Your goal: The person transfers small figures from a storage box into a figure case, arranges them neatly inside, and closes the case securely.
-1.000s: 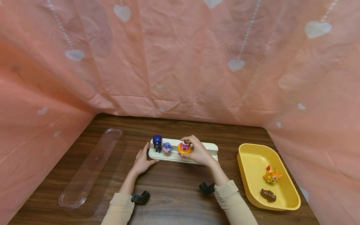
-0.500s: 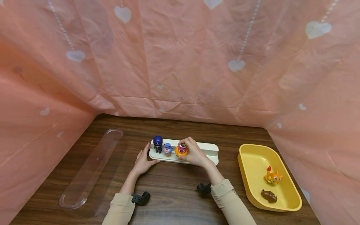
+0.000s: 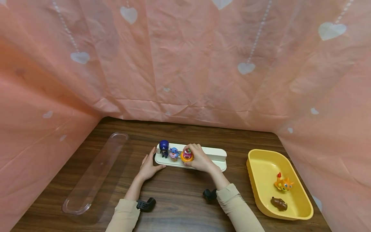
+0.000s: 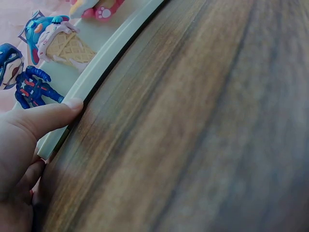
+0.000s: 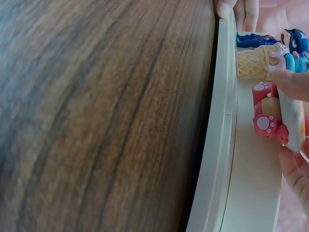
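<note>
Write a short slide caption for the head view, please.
Right hand grips pink figure on white tray; left hand steadies it.

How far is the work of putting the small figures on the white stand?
Two figures already stand on the white stand: the blue helmeted figure and the blue ice-cream figure. The right hand grips the pink and orange figure beside them, while the left hand steadies the stand's end. The orange figure and brown figure lie in the yellow tub; the clear cover lies aside.

Three figures are standing along the left half of the stand (image 3: 213,154) mid-table; the lid (image 3: 95,174) is lying near the table's left edge, the tub (image 3: 261,167) near its right edge.
</note>
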`<state>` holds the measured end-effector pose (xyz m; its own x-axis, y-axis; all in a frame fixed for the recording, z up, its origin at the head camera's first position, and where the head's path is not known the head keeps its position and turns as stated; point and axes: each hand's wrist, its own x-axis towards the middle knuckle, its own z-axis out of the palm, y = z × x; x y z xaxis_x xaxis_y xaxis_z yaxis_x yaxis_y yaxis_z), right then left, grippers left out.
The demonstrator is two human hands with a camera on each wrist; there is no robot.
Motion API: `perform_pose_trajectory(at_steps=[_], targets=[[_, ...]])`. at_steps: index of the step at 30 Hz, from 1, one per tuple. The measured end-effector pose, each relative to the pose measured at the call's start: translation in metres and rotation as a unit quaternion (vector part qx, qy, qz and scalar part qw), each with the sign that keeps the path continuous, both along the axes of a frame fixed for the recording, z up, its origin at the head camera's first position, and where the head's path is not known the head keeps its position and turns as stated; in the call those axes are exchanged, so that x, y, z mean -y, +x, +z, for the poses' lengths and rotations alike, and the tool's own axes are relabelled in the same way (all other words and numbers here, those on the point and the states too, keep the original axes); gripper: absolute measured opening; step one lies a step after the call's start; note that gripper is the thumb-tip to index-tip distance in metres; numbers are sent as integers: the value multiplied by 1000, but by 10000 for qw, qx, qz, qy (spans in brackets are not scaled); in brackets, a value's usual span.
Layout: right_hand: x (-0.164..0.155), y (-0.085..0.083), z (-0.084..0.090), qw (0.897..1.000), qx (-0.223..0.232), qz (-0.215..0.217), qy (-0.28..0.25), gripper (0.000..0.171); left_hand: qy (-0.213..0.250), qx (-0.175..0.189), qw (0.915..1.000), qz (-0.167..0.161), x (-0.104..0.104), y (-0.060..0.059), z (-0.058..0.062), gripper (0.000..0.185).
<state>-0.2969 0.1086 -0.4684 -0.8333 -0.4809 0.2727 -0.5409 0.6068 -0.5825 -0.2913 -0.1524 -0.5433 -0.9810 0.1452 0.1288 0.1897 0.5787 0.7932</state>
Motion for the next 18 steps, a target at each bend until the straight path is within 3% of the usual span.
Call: perform_pose_trajectory(at_steps=[8,18], targets=[[1,-3,-5,9999,-158,71,-6,48,-91,-206,9997,14,0,-1,-2,101],[3,-2,-8,9989,-309,191,287,50,-11,-30,10000,0,0,0,-1,101]])
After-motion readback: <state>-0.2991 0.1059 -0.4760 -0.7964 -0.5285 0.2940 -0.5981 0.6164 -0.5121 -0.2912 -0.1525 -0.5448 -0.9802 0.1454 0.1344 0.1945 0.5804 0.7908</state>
